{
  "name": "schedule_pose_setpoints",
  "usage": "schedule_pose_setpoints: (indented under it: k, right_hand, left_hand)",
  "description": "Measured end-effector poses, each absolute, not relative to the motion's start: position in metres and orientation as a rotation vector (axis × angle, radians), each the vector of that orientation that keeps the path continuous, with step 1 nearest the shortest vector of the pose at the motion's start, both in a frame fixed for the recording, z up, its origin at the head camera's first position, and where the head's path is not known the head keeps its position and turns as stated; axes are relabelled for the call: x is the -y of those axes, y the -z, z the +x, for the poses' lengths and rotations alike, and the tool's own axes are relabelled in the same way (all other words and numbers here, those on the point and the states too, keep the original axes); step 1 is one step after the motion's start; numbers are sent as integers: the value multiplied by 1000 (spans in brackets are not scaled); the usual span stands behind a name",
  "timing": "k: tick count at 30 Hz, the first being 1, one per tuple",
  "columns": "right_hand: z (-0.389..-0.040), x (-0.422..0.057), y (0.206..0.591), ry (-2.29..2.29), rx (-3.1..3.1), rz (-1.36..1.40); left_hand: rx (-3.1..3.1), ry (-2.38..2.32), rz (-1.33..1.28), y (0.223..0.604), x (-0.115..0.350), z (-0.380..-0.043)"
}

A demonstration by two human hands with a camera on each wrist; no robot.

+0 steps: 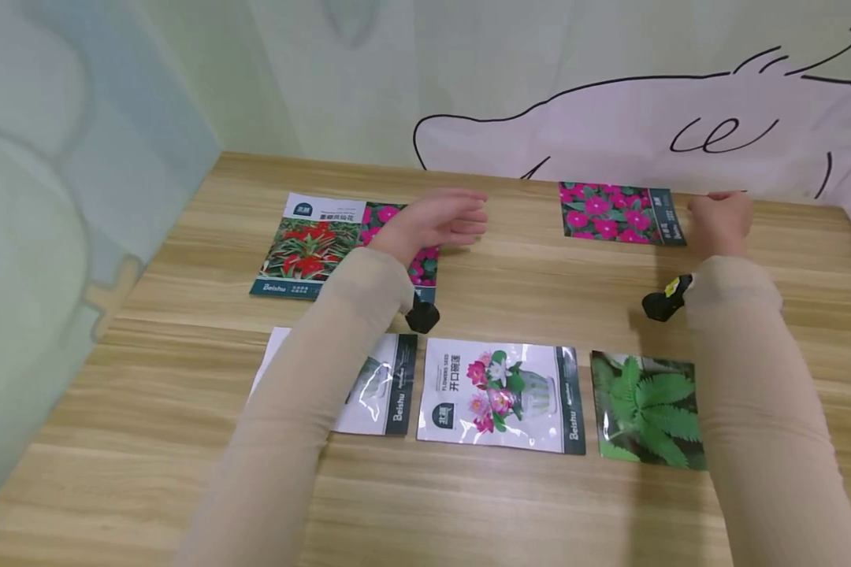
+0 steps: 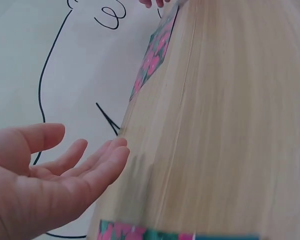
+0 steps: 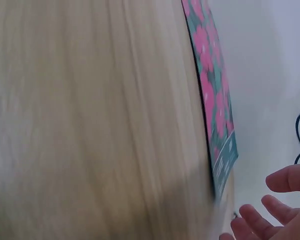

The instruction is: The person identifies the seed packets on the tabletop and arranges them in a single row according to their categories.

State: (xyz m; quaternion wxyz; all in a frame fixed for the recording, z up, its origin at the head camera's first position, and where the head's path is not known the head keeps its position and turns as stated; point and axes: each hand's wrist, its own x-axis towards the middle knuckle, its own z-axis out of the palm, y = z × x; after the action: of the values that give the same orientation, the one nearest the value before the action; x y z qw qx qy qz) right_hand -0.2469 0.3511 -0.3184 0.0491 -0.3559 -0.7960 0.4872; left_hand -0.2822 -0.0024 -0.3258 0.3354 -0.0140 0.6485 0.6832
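Note:
My left hand (image 1: 436,220) hovers over a seed packet with pink flowers (image 1: 425,268), partly hiding it; the fingers (image 2: 102,162) are loosely extended and the thumb stands apart, with nothing held. At the back right lies another pink-flowered seed packet (image 1: 610,214), turned sideways, its dark band on the right. Right beside that band is my right hand (image 1: 723,220). Seen from the right wrist, its thumb (image 3: 290,177) and fingers (image 3: 257,220) are bent loosely and stand apart, with no packet between them.
A red-flowered packet (image 1: 305,252) lies at back left, under the edge of the pink one. In front are a half-covered white packet (image 1: 397,394), a bowl-lotus packet (image 1: 499,394) and a green-leaf packet (image 1: 645,405). A wall with line drawings (image 1: 610,126) borders the wooden table (image 1: 510,504).

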Motion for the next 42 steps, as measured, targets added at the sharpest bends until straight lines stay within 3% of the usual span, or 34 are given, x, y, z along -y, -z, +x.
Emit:
schedule_pose_setpoints:
  k: [9, 24, 42]
  right_hand:
    - [-248, -363, 315, -2007, 2002, -1065]
    - [-252, -371, 318, -2054, 2093, -1032]
    - [-254, -370, 313, -2120, 2154, -1166]
  left_hand:
    - [-1488, -1913, -95, 333, -38, -289]
    - [-1219, -2072, -119, 346, -98, -282]
    - [-1269, -2049, -179, 347, -111, -280]
